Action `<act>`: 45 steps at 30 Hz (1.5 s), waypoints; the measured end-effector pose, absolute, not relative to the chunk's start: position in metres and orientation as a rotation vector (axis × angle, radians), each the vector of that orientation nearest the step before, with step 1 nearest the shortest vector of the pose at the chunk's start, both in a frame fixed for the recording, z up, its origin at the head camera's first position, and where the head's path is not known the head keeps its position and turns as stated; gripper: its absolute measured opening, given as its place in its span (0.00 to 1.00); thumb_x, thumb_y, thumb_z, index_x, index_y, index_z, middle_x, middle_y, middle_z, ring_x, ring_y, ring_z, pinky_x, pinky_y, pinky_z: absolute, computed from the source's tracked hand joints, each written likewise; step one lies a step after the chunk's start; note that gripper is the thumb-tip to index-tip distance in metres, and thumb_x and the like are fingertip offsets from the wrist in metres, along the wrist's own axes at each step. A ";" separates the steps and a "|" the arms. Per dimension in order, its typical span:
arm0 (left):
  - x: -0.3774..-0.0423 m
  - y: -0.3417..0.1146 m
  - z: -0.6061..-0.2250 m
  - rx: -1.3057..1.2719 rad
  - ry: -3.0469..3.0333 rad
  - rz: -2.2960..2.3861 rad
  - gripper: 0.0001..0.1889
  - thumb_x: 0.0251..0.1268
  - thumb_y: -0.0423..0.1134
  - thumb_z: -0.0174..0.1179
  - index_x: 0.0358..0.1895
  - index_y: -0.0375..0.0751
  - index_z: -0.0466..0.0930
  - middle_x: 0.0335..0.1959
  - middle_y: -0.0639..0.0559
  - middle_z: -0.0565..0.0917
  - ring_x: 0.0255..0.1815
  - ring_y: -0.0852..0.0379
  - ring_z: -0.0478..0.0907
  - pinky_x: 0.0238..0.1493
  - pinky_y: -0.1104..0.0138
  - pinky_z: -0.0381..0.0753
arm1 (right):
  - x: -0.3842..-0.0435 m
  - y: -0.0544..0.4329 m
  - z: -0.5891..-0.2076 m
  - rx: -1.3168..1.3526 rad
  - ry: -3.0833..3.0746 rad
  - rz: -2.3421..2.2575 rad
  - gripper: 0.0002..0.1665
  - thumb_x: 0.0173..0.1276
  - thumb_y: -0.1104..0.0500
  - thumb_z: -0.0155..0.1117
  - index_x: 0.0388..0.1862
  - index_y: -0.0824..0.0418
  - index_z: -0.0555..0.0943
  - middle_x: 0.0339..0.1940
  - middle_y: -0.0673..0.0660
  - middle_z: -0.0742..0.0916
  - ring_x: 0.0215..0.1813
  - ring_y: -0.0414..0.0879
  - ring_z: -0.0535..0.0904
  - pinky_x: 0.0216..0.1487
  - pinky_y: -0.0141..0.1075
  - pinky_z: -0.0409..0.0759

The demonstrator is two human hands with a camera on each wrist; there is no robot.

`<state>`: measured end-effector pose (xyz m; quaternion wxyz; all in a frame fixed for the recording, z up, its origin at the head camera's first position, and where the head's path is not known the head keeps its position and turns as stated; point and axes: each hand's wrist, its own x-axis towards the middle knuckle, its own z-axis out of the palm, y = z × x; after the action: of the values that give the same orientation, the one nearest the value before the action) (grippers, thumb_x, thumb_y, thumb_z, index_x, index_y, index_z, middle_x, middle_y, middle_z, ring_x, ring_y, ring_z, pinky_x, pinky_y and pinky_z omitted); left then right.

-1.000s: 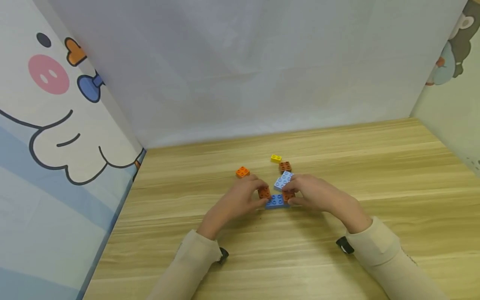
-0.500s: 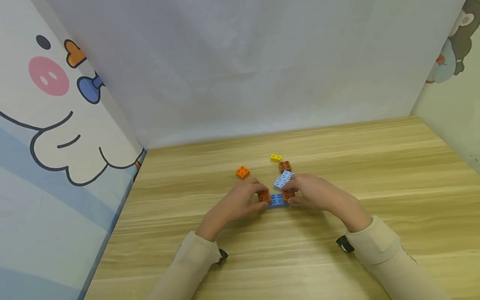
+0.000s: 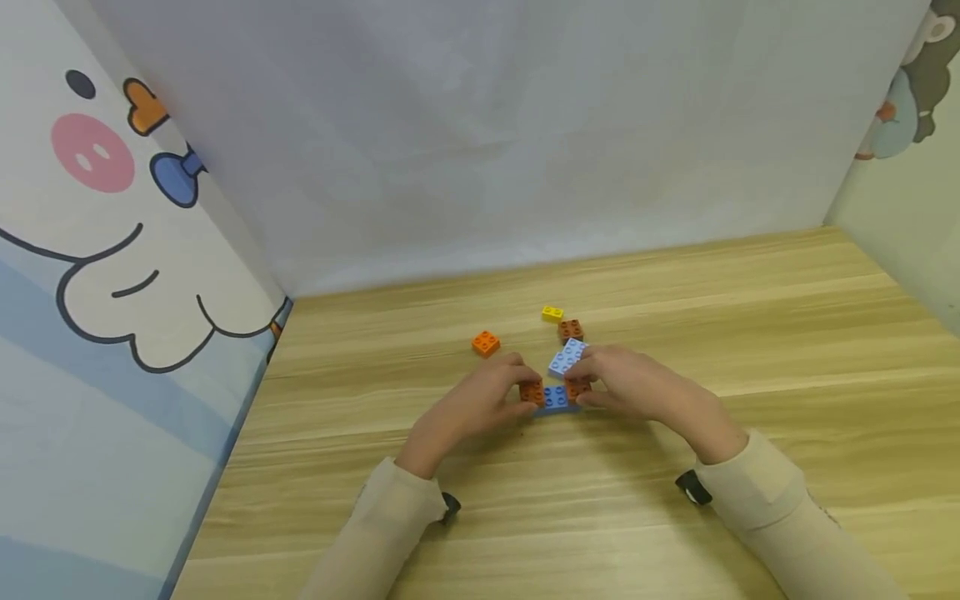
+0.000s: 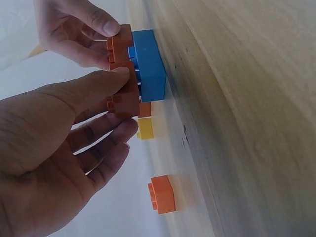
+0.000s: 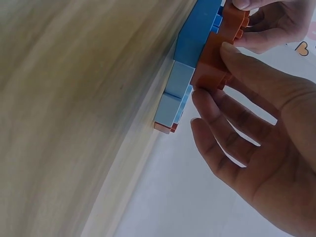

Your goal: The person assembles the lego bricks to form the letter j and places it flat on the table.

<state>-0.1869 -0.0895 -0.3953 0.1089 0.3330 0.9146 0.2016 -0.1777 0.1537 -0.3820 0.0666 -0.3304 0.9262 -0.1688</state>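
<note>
Pale cloth (image 3: 510,150) hangs behind a wood-grain tabletop (image 3: 720,317), with a cartoon-printed panel (image 3: 45,350) along the left edge and a light wall (image 3: 915,225) beyond the right. Both hands work between the bricks and the near edge, closer to the left edge than to the right.

Thumb and forefinger of the left hand (image 3: 480,404) pinch a reddish-brown brick (image 4: 126,101) over the left end of a blue brick (image 4: 152,69); its other fingers are loosely spread. Studs show in a narrow gap beneath that brick, so I cannot tell whether it is seated. At the opposite end, the right hand (image 3: 633,382) likewise pinches a second reddish-brown brick (image 5: 211,61), which rests on the blue brick and overhangs it, the remaining fingers apart.

Just beyond, toward the far edge, lies light blue brickwork (image 3: 564,360), one piece or two. Past it sit a brown brick (image 3: 571,331) and, nearest the far edge, a small yellow brick (image 3: 552,314). An orange brick (image 3: 486,343) lies apart, toward the left edge. Beige sleeves (image 3: 768,492) cover the forearms.
</note>
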 end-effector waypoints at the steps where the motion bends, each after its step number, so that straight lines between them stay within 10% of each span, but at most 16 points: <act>1: -0.187 -0.090 -0.395 0.976 2.690 0.595 0.20 0.71 0.42 0.65 0.62 0.39 0.81 0.53 0.47 0.82 0.52 0.54 0.78 0.58 0.60 0.80 | -0.178 0.154 -0.382 -0.998 2.792 -0.510 0.17 0.69 0.59 0.71 0.55 0.62 0.86 0.51 0.57 0.89 0.53 0.52 0.85 0.56 0.49 0.83; 33: -0.189 -0.089 -0.397 0.946 2.695 0.606 0.20 0.70 0.42 0.66 0.61 0.39 0.81 0.55 0.49 0.82 0.54 0.56 0.78 0.60 0.61 0.79 | -0.184 0.156 -0.386 -1.108 2.747 -0.561 0.16 0.70 0.59 0.70 0.55 0.63 0.85 0.49 0.54 0.88 0.51 0.47 0.84 0.54 0.45 0.82; 45: -0.192 -0.081 -0.412 1.023 2.624 0.687 0.19 0.70 0.47 0.66 0.57 0.41 0.83 0.40 0.53 0.80 0.34 0.62 0.72 0.35 0.74 0.72 | -0.190 0.151 -0.381 -1.122 2.673 -0.708 0.13 0.75 0.57 0.64 0.54 0.61 0.85 0.50 0.54 0.88 0.52 0.48 0.83 0.54 0.44 0.83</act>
<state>-0.1919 -0.0810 -0.4125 0.1209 0.3504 0.8985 0.2353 -0.1903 0.1512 -0.3814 0.0788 -0.3747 0.8930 -0.2366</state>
